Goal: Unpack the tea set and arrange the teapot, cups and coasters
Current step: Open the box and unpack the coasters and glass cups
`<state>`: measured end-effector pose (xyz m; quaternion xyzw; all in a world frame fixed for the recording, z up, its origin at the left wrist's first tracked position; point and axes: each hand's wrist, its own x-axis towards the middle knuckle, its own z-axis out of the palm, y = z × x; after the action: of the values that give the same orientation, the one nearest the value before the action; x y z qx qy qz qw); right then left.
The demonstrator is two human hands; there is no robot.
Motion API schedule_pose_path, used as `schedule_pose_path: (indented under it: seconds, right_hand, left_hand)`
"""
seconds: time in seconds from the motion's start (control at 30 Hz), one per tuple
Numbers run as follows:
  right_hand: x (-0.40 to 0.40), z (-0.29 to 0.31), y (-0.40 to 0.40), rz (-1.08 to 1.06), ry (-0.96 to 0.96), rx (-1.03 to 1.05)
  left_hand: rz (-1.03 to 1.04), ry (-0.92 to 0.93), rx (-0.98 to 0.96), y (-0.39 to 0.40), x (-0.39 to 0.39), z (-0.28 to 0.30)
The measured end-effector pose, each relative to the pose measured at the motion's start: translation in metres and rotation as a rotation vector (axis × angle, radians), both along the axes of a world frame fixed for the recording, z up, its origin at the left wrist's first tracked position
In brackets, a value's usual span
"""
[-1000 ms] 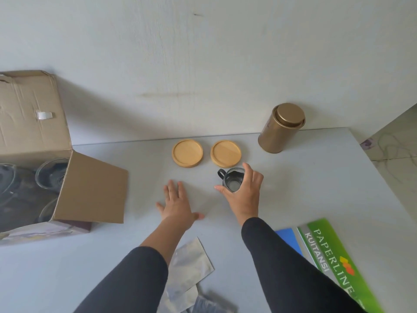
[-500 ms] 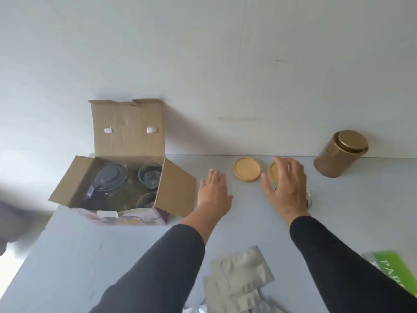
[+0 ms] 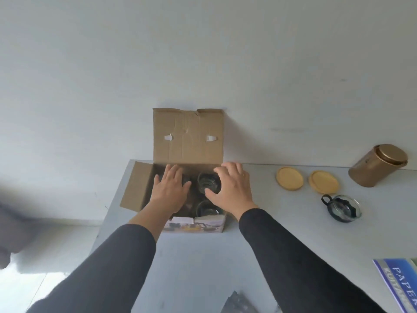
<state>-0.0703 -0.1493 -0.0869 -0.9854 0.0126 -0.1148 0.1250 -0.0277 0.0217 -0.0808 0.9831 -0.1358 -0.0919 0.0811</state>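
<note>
Nearest the camera, two arms in dark sleeves reach forward across a pale grey table (image 3: 191,263); a blue printed paper pack (image 3: 400,283) lies at the near right edge and a bit of crumpled silvery wrapping (image 3: 234,304) at the bottom. Both hands hover over an open cardboard box (image 3: 137,188) whose lid flap stands upright against the wall, leaving the contents reachable from above. The left hand (image 3: 168,189) is spread flat, fingers straight and holding nothing, over the dark item on the left side of the box, probably the teapot, though it is mostly hidden. The right hand (image 3: 230,187) is open too, with fingers loosely arched over a glass cup in the box (image 3: 208,180), seemingly ready to close on it; a second cup in the box (image 3: 206,208) sits nearer the front wall. To the right, well apart from the box, one unpacked glass cup (image 3: 343,207) with a dark handle stands on the table. Just beyond it two round wooden coasters (image 3: 289,178) lie side by side, probably set out to receive cups. Farthest right stands a gold tin (image 3: 378,168).
</note>
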Motion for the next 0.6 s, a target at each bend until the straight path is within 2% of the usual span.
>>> schedule_pose_path:
  seconds: [0.1, 0.23, 0.4, 0.6]
  right_hand:
    - [0.009, -0.008, 0.017, -0.119, 0.175, -0.130]
    - [0.017, -0.015, 0.022, -0.199, 0.330, -0.193]
    - [0.030, -0.017, 0.026, -0.258, 0.396, -0.145]
    - [0.033, -0.021, 0.026, -0.318, 0.331, -0.016]
  left_hand:
    - [-0.029, 0.044, -0.022, 0.015, 0.004, -0.007]
    - [-0.055, 0.027, -0.021, 0.016, 0.002, -0.011]
    - [-0.067, 0.013, -0.013, 0.017, 0.001, -0.013]
    - [-0.068, 0.002, -0.001, 0.017, 0.002, -0.017]
